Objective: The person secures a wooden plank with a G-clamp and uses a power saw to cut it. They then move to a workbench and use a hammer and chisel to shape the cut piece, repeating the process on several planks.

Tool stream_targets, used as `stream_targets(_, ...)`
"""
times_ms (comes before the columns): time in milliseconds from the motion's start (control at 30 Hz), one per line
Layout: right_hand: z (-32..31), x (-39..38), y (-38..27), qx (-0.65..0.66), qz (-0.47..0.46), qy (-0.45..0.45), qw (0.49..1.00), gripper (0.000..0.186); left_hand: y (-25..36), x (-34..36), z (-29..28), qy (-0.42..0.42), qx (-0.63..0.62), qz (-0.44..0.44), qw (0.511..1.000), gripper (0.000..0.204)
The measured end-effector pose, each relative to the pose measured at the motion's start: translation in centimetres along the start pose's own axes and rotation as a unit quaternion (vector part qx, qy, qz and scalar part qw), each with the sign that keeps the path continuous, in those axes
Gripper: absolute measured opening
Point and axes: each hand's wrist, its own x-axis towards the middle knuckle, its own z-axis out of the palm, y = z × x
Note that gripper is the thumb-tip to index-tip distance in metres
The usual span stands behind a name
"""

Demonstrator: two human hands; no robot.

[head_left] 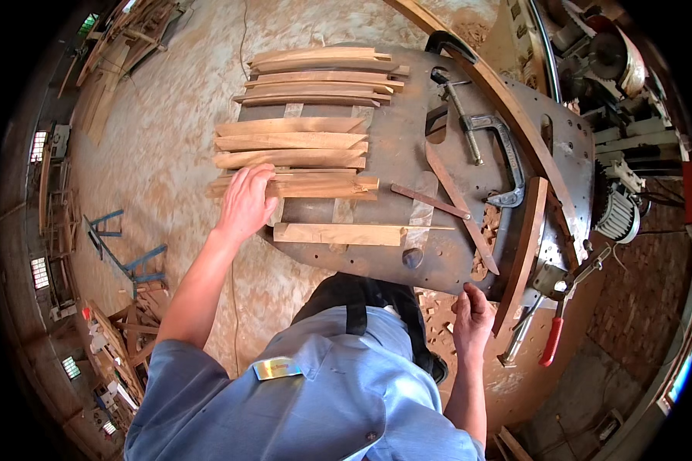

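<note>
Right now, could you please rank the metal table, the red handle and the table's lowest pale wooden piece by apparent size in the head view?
Largest: metal table
Middle: lowest pale wooden piece
Smallest: red handle

Across the left of the desk (400,142), wooden strips lie in two groups: a far group (315,78) and a middle group (292,142), whose nearest pieces lie under the left hand (246,198). Nearer, apart, lies another piece (338,234). To their right, two crossing bars (463,209) lie left of a clamp (513,165); right of that runs a beam (532,134). A motor (619,215) sits far right. The right hand (474,313) is at the near edge.
</note>
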Motion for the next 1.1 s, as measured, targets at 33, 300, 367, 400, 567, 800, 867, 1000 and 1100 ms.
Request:
stream_targets(33,0.1,0.0,-0.1,0.002,0.005,0.001,1.000,0.024,0.3,0.3,0.0,0.012,-0.001,0.010,1.000,0.051)
stream_targets(300,0.6,-0.1,-0.8,-0.017,-0.023,-0.002,1.000,0.021,2.9,2.9,-1.8,0.044,0.012,0.059,0.997,0.055)
stream_targets(367,0.3,0.0,-0.9,-0.024,-0.033,0.005,0.999,0.021,3.4,3.2,-1.9,0.042,0.007,0.064,0.997,0.055)
stream_targets(400,0.2,0.0,-0.8,-0.020,-0.032,0.006,0.999,0.021,3.7,3.2,-1.9,0.041,0.007,0.066,0.997,0.056)
stream_targets(567,-0.7,0.2,-0.5,-0.013,-0.037,0.009,0.999,0.021,4.6,3.7,-1.7,0.038,0.004,0.075,0.996,0.057)
stream_targets(800,-3.3,-0.3,-0.3,0.006,-0.042,0.027,0.999,0.022,6.7,5.5,-1.4,0.036,0.008,0.104,0.994,0.062)
stream_targets(867,-3.6,0.3,-0.1,-0.025,-0.040,0.065,0.997,0.021,7.5,7.1,-1.8,0.045,0.051,0.125,0.990,0.064)
stream_targets(1000,-6.8,0.0,-0.5,-0.011,-0.114,0.087,0.990,0.024,11.2,12.2,-1.7,0.082,0.046,0.197,0.976,0.067)
stream_targets(1100,-9.0,-0.9,-0.6,0.005,-0.121,0.118,0.986,0.023,15.0,16.0,-1.4,0.101,0.027,0.246,0.964,0.067)
